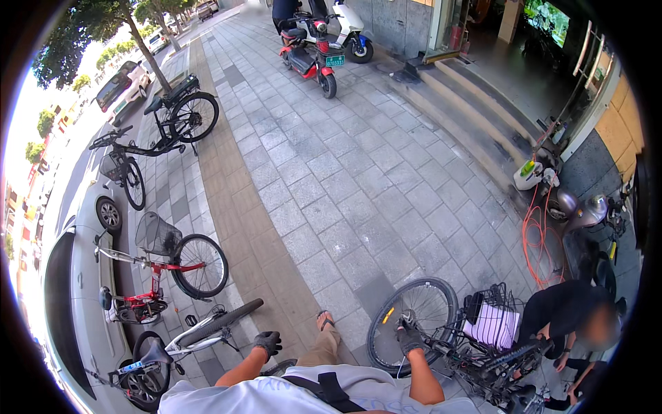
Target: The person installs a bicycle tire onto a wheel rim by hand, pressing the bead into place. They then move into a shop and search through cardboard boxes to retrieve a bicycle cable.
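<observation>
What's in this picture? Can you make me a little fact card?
Left hand: gloved, fingers curled, nothing seen in it
Right hand: gloved, at the middle of a bike wheel; grip unclear
Far right: person in a dark top
Left side: red bike
Far back: red scooter
Ground: grey paving

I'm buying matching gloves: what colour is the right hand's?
The glove on the right hand is dark grey; head view shows it best.

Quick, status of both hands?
Left hand: fingers curled, nothing visible in it; fully closed or not, cannot tell.
Right hand: at the bicycle wheel; grip cannot be told.
</observation>
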`<action>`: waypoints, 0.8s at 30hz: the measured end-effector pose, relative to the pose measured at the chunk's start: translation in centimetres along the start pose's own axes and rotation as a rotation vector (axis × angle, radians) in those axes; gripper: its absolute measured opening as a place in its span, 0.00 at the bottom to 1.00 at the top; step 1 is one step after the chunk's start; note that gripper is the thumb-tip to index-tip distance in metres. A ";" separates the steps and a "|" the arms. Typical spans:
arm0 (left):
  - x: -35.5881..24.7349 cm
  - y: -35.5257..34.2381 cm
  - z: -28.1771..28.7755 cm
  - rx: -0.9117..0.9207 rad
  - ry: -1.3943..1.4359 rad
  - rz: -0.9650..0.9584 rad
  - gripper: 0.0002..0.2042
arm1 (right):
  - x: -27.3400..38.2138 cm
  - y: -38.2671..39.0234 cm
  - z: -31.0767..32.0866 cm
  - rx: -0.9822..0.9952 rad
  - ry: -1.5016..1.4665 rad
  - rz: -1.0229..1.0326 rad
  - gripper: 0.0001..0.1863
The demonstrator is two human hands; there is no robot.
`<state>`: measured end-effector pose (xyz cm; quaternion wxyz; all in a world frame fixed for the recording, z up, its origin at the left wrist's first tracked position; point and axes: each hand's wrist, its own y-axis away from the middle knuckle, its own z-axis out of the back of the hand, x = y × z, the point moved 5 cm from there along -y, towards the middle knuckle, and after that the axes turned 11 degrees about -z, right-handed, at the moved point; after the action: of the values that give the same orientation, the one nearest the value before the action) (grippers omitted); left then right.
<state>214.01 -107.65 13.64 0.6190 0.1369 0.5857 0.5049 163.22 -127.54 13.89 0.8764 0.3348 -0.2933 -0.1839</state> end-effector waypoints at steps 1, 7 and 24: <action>-3.3 -1.9 0.3 0.003 0.012 -0.041 0.22 | -0.5 -1.2 -0.5 -0.015 0.036 -0.046 0.28; -19.4 -7.5 -3.7 0.095 0.045 -0.254 0.24 | -11.2 -1.4 -4.9 0.051 0.563 -0.110 0.24; -37.0 -26.2 -18.5 0.021 -0.318 -0.185 0.20 | 2.9 -33.8 11.8 0.027 0.023 -0.478 0.29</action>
<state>217.47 -156.39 10.29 0.7462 0.1667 0.4959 0.4117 153.67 -158.57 -1.35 0.8065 0.4087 -0.1982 -0.3785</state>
